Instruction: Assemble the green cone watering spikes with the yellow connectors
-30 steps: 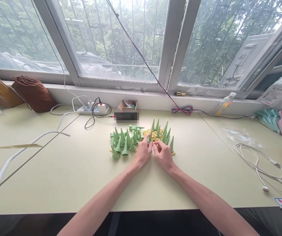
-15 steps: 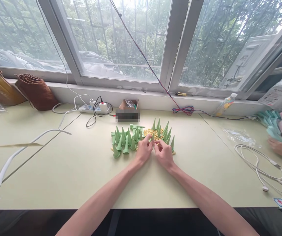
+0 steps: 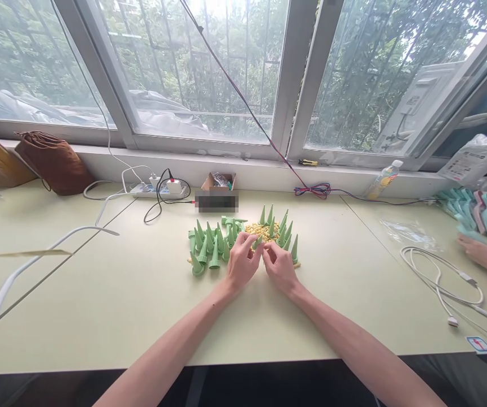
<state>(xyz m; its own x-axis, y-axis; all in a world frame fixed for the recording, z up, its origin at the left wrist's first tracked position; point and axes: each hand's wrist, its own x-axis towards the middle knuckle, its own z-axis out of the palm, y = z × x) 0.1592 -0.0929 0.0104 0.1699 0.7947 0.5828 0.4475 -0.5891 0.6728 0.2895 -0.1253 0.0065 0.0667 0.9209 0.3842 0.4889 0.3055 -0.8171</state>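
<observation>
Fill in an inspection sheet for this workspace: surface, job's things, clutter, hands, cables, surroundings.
Surface: pale table, seams visible.
Job's things: green cones clustered at left, others standing by yellow pieces.
Clutter: brown bag, bottle and small open carton along the back.
Hands: left hand holds a single cone; right hand close beside it, contents unclear.
Cables: white cable loosely looped at right; red-and-blue cable bundled at the back.
Surroundings: windows behind; another person's hand by pastel pieces, far right.

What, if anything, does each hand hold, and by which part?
The left hand holds a green, plastic-looking cone by its sides, pointed tip showing. Whether the right hand holds anything cannot be told.
</observation>
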